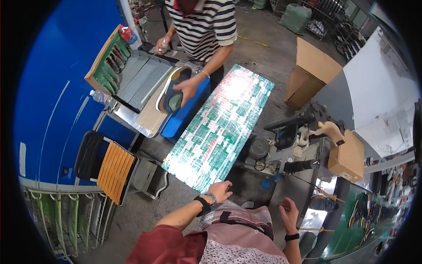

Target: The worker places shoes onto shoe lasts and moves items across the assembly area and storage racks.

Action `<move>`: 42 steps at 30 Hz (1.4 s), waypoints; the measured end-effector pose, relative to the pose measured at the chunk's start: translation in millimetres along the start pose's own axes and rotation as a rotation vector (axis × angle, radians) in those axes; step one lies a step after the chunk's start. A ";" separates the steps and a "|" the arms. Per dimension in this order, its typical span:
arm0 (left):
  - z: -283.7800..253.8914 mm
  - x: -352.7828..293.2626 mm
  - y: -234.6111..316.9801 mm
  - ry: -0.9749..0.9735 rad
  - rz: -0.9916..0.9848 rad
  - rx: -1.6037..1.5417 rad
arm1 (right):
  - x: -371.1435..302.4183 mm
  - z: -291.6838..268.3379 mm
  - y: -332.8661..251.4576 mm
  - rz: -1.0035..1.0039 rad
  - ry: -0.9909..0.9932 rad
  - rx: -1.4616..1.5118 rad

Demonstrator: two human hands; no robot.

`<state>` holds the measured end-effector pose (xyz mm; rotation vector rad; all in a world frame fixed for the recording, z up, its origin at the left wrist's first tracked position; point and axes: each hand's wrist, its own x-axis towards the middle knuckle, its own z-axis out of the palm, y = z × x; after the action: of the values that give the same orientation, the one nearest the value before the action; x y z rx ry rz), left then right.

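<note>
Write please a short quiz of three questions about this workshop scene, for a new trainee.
1. True or false: the person's left hand holds a shoe.
2. What does the co-worker in the striped shirt press with one hand?
A. a cardboard box
B. a shoe with a white sole
C. a water bottle
3. Fill in: the seat of the folding chair has slats of ____ colour.

Key
1. False. The left hand is bare, at the near end of the long green-and-white patterned board; the right hand is bare too.
2. B. The shoe lies on the metal work table.
3. Orange.
</note>
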<state>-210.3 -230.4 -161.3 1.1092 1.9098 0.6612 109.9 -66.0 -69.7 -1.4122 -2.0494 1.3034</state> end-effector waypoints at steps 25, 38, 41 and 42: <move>-124.2 94.4 48.3 -0.172 0.085 0.844 | -129.8 -69.9 146.4 0.415 0.331 0.247; 117.0 25.7 337.2 0.171 1.120 0.543 | 4.6 -167.3 54.0 0.377 -0.147 1.367; 133.5 33.6 342.6 0.263 0.855 0.368 | 31.9 -188.0 0.0 -0.097 0.149 0.897; 135.7 44.0 339.0 0.289 0.856 0.341 | 45.2 -185.5 -6.7 -0.177 0.169 0.786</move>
<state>45.5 -25.1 5.0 2.1940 1.7672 1.0083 213.9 64.2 23.7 -0.9116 -1.2757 1.5880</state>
